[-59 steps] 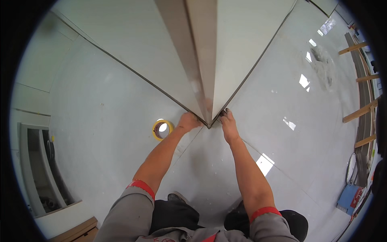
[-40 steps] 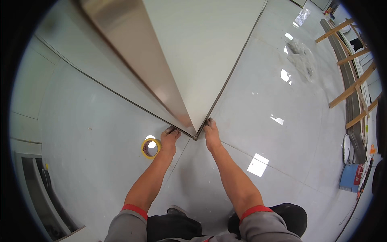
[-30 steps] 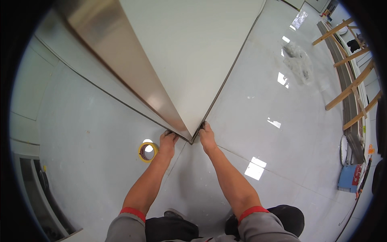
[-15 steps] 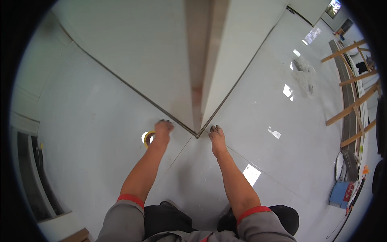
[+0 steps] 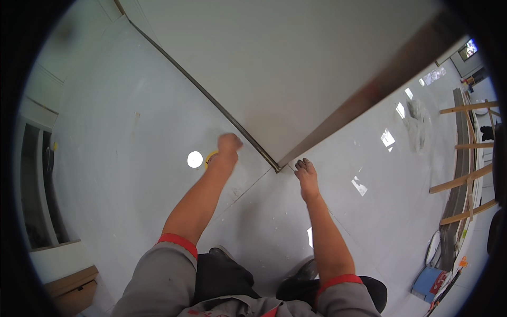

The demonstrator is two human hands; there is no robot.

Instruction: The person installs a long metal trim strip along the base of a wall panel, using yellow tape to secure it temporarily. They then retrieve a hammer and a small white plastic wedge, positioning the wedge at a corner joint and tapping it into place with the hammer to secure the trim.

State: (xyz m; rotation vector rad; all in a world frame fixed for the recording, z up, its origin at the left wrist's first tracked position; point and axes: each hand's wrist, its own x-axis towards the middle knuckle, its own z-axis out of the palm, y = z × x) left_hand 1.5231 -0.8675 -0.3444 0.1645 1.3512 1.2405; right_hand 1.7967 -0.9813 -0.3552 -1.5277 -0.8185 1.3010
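Observation:
My left hand (image 5: 229,146), smeared by motion, is beside the dark strip (image 5: 211,98) that runs along the foot of the white wall (image 5: 274,79). Its fingers cannot be made out. A yellow roll of tape (image 5: 210,156) shows partly from behind my left wrist; whether I hold it is hidden. My right hand (image 5: 307,177) is on the other side of the wall's corner, close to its base. Its dark-smudged fingers are stretched toward the corner, with nothing visible in them. The corner edge carries a brownish band (image 5: 364,95).
Glossy grey floor tiles (image 5: 137,201) surround the corner, with bright reflections. Crumpled clear plastic (image 5: 417,127) lies at right. Beyond it are wooden frames (image 5: 459,179), stacked long boards (image 5: 450,238) and a blue box (image 5: 429,283). A brown box (image 5: 74,288) sits at lower left.
My view has swung left around the corner, so more of the left wall face shows. My left hand has moved further up along the strip. My right hand stays near the corner.

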